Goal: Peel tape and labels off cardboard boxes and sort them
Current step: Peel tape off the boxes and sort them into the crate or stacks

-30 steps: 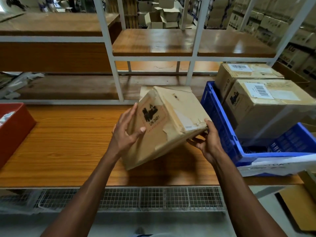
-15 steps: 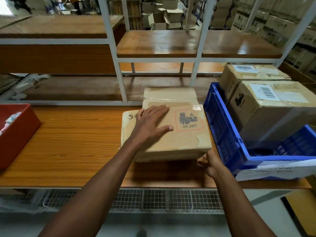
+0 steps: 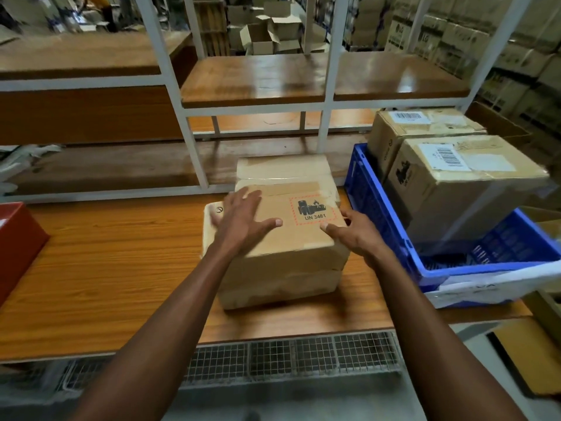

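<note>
Resting centre-table, the cardboard box [image 3: 291, 238] lies under the left hand [image 3: 239, 223], fingers spread flat; the right hand [image 3: 355, 235], fingers loosely spread, touches its three-o'clock edge. Unpinned, peeling could drag it.

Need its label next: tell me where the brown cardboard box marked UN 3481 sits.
The brown cardboard box marked UN 3481 lies centre-right on the orange wooden workbench, just left of the blue plastic crate, under the left hand.

The left hand [image 3: 239, 221] is motion-blurred and hides part of the cardboard box [image 3: 288, 238] top, so contact is unclear. The red bin [image 3: 18, 241] is cut off at the left edge. A second box [image 3: 283, 170] behind is partly hidden.
</note>
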Tool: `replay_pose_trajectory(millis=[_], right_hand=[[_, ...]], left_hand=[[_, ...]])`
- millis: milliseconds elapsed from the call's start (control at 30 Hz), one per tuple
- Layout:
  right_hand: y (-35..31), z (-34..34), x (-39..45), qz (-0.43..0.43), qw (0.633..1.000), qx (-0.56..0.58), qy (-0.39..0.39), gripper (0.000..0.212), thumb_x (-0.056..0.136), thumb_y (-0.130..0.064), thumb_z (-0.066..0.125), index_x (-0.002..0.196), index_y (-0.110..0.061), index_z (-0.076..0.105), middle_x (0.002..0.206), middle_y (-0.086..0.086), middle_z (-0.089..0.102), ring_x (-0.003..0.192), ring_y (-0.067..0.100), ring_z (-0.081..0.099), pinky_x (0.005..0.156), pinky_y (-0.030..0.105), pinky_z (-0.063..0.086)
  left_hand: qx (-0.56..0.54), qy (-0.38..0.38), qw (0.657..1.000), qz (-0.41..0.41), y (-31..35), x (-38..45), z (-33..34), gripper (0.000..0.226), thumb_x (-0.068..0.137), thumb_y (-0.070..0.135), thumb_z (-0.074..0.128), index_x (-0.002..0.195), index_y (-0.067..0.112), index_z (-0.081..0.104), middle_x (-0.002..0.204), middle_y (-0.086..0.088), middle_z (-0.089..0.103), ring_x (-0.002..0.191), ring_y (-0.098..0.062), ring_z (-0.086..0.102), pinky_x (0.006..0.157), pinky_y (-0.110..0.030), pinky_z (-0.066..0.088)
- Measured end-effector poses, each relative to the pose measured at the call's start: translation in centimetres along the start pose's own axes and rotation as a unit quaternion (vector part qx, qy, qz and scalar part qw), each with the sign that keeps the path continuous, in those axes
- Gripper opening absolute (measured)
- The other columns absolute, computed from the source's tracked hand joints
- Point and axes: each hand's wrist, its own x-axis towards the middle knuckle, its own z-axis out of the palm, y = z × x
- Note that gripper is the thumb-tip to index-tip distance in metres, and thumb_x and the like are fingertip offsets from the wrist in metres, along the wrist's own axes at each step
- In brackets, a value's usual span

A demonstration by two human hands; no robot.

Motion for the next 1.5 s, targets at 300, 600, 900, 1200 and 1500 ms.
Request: replay_pose_trajectory(millis=[300,600,900,1200,1500], right_hand=[[-0.2,-0.3,-0.2,0.007,0.996,0.064,-0.069,0.041,0.098,-0.028,0.068,0.137,-0.02,0.059,0.111,-0.011,0.067,0.094,0.002,0.061,0.075,0.025,0.05],[3.6,-1.4,-3.9,-0.054,0.993,0.1,-0.014,0.061,0.086,-0.025,0.081,0.138,-0.033,0.05,0.122,-0.019,0.059,0.115,0.004,0.059,0.082,0.027,0.052],[8.7,-2.1,-7.4,-0.003,0.992,0.123,-0.019,0.095,0.071,-0.004,0.09,0.148,-0.035,0.044,0.129,-0.009,0.064,0.109,0.013,0.069,0.076,0.031,0.061],[11.8,-0.2,-8.2,0.05,0.995,0.072,-0.053,0.06,0.088,-0.014,0.078,0.14,-0.029,0.053,0.13,-0.002,0.063,0.119,0.019,0.061,0.09,0.032,0.05],[9.9,1.4,-6.5,0.107,0.973,0.204,0.002,0.028,0.111,-0.038,0.041,0.131,-0.029,0.058,0.127,0.0,0.065,0.124,0.024,0.058,0.114,0.05,0.044]], left_hand=[[-0.238,-0.02,0.952,-0.191,-5.2,-2.4,-2.2,0.118,0.061,0.06,0.092,0.151,0.019,0.027,0.137,-0.004,0.058,0.121,-0.026,0.059,0.097,-0.047,0.056],[-0.354,0.025,0.931,-0.091,-5.6,-7.9,-2.5,0.085,0.078,0.031,0.087,0.148,0.04,0.039,0.134,0.009,0.059,0.12,-0.016,0.059,0.09,-0.045,0.059],[-0.386,0.047,0.917,-0.091,-6.7,-14.7,1.0,0.107,0.07,0.01,0.092,0.151,0.042,0.029,0.152,0.011,0.043,0.131,-0.017,0.053,0.093,-0.046,0.06],[-0.367,-0.019,0.922,-0.121,-8.4,-17.5,4.6,0.089,0.077,0.051,0.08,0.154,0.03,0.042,0.138,0.012,0.052,0.125,-0.01,0.058,0.099,-0.044,0.057],[-0.411,-0.056,0.892,-0.181,-8.9,-15.1,5.3,0.09,0.077,0.091,0.047,0.152,0.041,0.044,0.14,0.01,0.06,0.124,-0.012,0.06,0.108,-0.049,0.05]])
